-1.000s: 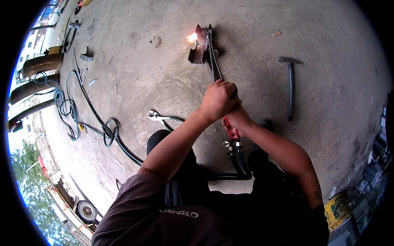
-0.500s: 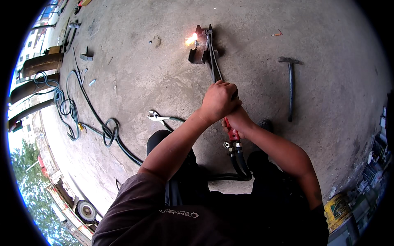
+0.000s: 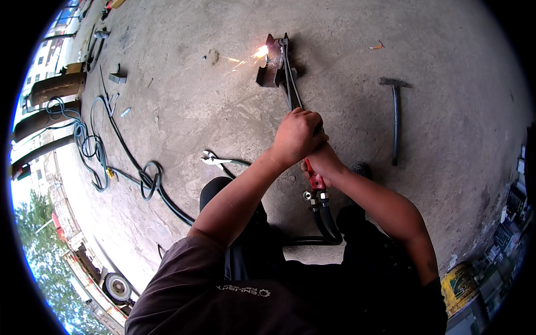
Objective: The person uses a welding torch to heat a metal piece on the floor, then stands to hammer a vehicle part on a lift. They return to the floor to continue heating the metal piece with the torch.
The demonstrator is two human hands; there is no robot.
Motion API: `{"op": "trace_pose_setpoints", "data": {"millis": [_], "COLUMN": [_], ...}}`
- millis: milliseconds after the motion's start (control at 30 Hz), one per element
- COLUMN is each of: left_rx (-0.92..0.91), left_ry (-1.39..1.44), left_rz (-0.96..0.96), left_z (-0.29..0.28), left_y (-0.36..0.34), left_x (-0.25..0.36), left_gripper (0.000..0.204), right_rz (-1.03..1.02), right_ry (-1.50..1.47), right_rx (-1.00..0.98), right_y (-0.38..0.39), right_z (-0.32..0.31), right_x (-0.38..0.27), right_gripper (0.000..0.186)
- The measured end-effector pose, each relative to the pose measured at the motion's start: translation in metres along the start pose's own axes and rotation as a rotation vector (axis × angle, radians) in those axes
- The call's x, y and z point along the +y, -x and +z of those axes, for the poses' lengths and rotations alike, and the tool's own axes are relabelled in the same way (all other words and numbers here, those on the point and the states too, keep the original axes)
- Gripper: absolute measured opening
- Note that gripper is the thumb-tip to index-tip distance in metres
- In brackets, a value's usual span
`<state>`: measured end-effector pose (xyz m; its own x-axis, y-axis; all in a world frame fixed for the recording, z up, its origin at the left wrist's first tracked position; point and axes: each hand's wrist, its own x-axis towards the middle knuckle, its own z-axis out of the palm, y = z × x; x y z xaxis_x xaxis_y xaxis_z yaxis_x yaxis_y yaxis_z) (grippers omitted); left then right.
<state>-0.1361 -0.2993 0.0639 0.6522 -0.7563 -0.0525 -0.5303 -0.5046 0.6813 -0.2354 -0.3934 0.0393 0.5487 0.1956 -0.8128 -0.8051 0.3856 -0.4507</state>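
Note:
My left hand (image 3: 297, 134) is closed around the front of a cutting torch, with my right hand (image 3: 324, 162) wrapped round its handle just behind, the two pressed together. Below the right hand the red handle of the cutting torch (image 3: 316, 180) shows, with brass fittings and two black hoses. The torch's thin metal tubes run forward from my left fist to a piece of rusty steel channel (image 3: 271, 73) on the concrete. At the steel's left side glows a bright orange-white spot with sparks (image 3: 260, 52). My fingers hide the torch's middle, and its tip cannot be made out.
A hammer (image 3: 396, 123) lies at right. White-handled pliers or clamp (image 3: 214, 159) rest by my left knee. Coiled dark hoses (image 3: 151, 178) cross the floor at left, near curved rusty steel pieces (image 3: 58, 87). A yellow bucket (image 3: 459, 286) stands at lower right.
Sparks now spray farther out to the left of the steel, and the glow is a little smaller. Both hands and the torch hold nearly the same place.

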Motion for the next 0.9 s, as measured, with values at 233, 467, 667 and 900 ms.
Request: {"op": "trace_pose_setpoints", "data": {"millis": [233, 467, 667, 900], "left_rx": [-0.011, -0.005, -0.017, -0.026], "left_ry": [-0.011, -0.003, 0.006, 0.012], "left_rz": [-0.002, -0.008, -0.019, -0.029], "left_z": [-0.0007, -0.003, -0.0023, -0.0043], "left_y": [0.001, 0.0015, 0.0024, 0.0053], "left_x": [0.0018, 0.0021, 0.0015, 0.0032], "left_gripper": [0.03, 0.031, 0.031, 0.031], "right_rz": [-0.022, 0.007, -0.046, -0.05], "right_ry": [0.002, 0.0, 0.035, 0.038], "right_rx": [0.005, 0.027, 0.031, 0.043], "right_y": [-0.0027, 0.0031, 0.0001, 0.0021], "right_z": [-0.0005, 0.0036, 0.0031, 0.005], "right_x": [0.0053, -0.0017, 0.001, 0.0034], "right_gripper": [0.011, 0.007, 0.008, 0.008]}}
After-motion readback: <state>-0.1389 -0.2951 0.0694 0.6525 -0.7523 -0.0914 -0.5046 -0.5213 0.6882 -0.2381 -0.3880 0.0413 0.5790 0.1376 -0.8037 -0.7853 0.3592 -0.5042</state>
